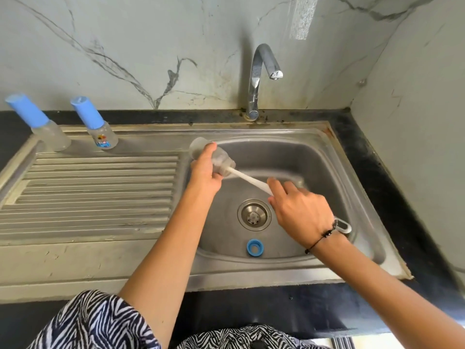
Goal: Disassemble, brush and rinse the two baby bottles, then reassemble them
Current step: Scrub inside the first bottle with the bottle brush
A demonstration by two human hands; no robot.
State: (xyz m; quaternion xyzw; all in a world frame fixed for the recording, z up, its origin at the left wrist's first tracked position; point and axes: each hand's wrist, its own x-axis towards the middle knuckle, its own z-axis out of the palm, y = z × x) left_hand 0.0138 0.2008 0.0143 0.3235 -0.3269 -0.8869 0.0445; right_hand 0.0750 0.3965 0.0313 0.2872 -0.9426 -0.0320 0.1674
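Bottle (221,159) above sink (314,152), ring (255,247) inside.

A chrome tap (259,79) arches over the steel sink (314,157), spout dry, drain strainer (254,214) sitting dead centre in the basin; the ribbed drainboard (95,190) runs off left. Black countertop (377,172) frames it all; veined marble wall (125,46) behind.

L hand (204,170): fingers curled, gripping | R hand (299,210): fingers pinching, arm extended
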